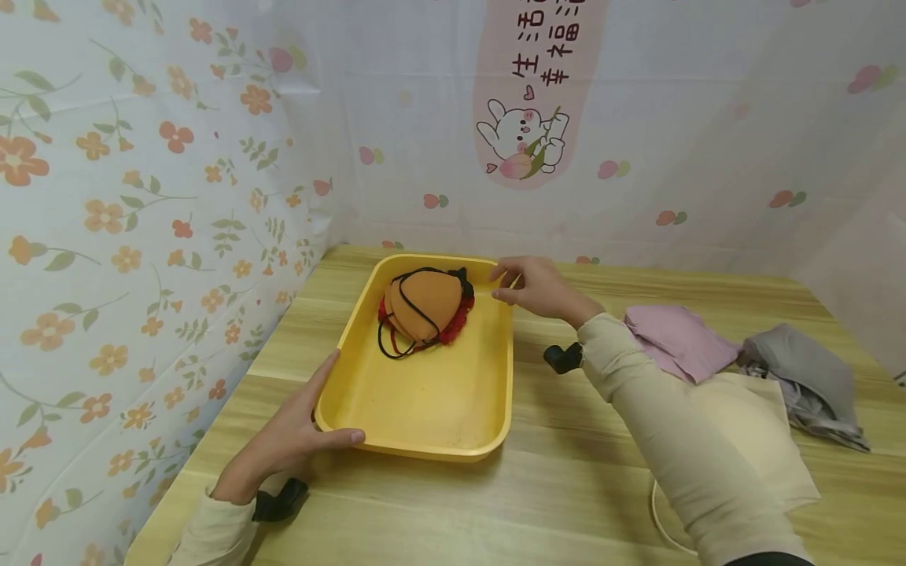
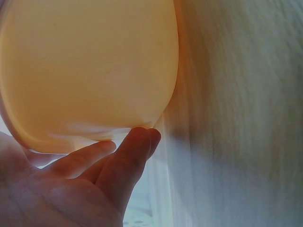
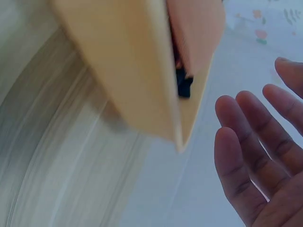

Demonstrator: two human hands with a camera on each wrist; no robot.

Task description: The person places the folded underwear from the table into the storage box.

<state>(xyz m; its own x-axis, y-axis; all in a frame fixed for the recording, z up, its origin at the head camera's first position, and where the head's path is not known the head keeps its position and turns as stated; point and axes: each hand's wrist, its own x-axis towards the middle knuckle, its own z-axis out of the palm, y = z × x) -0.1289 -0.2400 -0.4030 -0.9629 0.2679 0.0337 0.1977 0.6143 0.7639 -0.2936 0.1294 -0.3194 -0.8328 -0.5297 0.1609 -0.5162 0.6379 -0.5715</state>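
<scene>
A yellow plastic tray [image 1: 432, 401] lies on the wooden table, seen from outside in both wrist views. Inside its far left part rests a folded bra [image 1: 427, 303] with orange cups, black straps and red lace edging. My left hand [image 1: 293, 424] holds the tray's near left corner, thumb on the front rim, fingers along the left wall; in the left wrist view the fingertips [image 2: 138, 135] touch the tray's outside. My right hand [image 1: 534, 287] is at the tray's far right corner, fingers loosely bent with nothing in them. In the right wrist view it appears apart from the tray.
Right of the tray lie a mauve cloth [image 1: 675, 338], a grey garment [image 1: 803, 377] and a cream cloth [image 1: 750, 432], partly behind my right sleeve. A thin white cord or strap [image 1: 661, 523] curves near the front. Patterned curtains [image 1: 425, 157] stand behind and at left.
</scene>
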